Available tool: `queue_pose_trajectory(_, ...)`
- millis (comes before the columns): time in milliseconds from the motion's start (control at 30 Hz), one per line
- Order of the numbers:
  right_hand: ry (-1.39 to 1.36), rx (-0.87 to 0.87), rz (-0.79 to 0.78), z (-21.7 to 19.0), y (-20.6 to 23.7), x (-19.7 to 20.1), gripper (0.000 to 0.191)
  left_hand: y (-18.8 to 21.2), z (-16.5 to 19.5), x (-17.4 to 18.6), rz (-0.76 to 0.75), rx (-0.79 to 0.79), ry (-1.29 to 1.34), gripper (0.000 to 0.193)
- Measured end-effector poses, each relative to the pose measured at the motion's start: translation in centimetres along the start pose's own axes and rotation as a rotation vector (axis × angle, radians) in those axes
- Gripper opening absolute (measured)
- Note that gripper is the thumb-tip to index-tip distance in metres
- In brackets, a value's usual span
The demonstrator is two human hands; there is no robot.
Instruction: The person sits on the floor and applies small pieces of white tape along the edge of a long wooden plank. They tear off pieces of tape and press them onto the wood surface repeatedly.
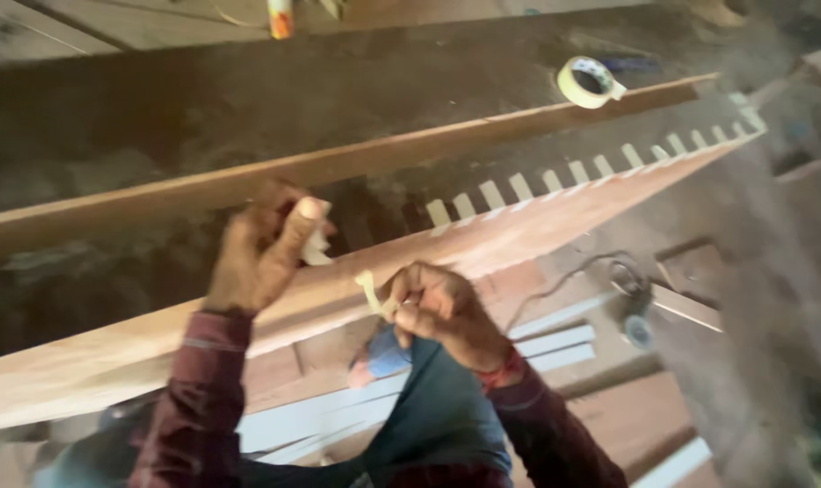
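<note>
Head view, looking down; frame is motion-blurred, so fine detail is limited. The long reddish-brown wooden board (537, 235) stands on edge and runs diagonally from lower left to upper right. A row of short pale masking-tape strips (555, 185) is stuck across its top edge, evenly spaced, from approx. mid-frame to the far right end. L hand (264, 248) is at the board's top edge, left of the strip row, fingers curled, thumb pressing a pale piece of tape (316, 246) against the wood; the hand is clenched on that piece. R hand (433, 307) is just beside it, in front of the board face, fingers pinched shut on a short pale tape strip (372, 294) that sticks up from the fingertips near the board edge; whether the strip touches the wood cannot be told. Both arms wear dark maroon sleeves (194, 398). Behind the board, a second long brown wooden plank (383, 154) lies parallel on the dark work surface (203, 99). A roll of cream masking tape (589, 81) rests at that plank's far end, well apart from both hands. Below the board: white slats (555, 343) and a grey power tool with cord (632, 312) on the floor.
</note>
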State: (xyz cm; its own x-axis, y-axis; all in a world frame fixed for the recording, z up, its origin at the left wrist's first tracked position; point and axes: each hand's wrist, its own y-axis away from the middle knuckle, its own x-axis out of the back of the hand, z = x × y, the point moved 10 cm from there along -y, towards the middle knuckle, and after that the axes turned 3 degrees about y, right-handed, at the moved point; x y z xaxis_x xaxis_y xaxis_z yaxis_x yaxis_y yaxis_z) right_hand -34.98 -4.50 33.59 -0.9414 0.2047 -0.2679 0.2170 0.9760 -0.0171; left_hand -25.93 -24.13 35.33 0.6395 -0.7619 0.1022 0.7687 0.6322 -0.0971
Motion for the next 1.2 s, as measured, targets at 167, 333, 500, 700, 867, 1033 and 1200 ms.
queue_pose_trajectory(167, 0.049, 0.123, 0.152, -2.9, -4.2, 0.3, 0.016, 0.4, -0.2, -3.0, -0.173, -0.169, 0.137, 0.024)
queue_pose_trajectory(333, 0.484, 0.372, 0.288, -3.5, -7.5, -1.1, 0.022, 0.7, -2.0, -1.8, -0.152, -0.209, 0.185, 0.025)
queue_pose_trajectory(500, 0.477, 0.356, 0.397, -0.8, -6.2, 1.3, 0.032, 0.9, -1.4, 0.5, -0.07, -0.288, 0.241, 0.014)
queue_pose_trajectory(700, 0.42, 0.322, 0.696, 2.4, -1.3, 8.0, 0.024, -0.8, -1.3, 2.0, 0.017, -0.272, 0.382, 0.017)
queue_pose_trajectory(867, 0.328, 0.136, 0.755, 5.9, 0.4, 11.4, 0.015, -2.7, -1.0, 1.8, 0.12, -0.13, 0.092, 0.011)
queue_pose_trajectory(1033, 0.411, 0.348, 0.66, 5.3, -0.1, 12.0, 0.013, -3.2, 0.6, 0.7, 0.176, -0.083, -0.165, 0.022)
queue_pose_trajectory(1200, 0.321, 0.282, 0.718, 7.3, -1.1, 13.4, 0.015, -2.7, 0.0, 1.7, 0.101, -0.235, -0.06, 0.014)
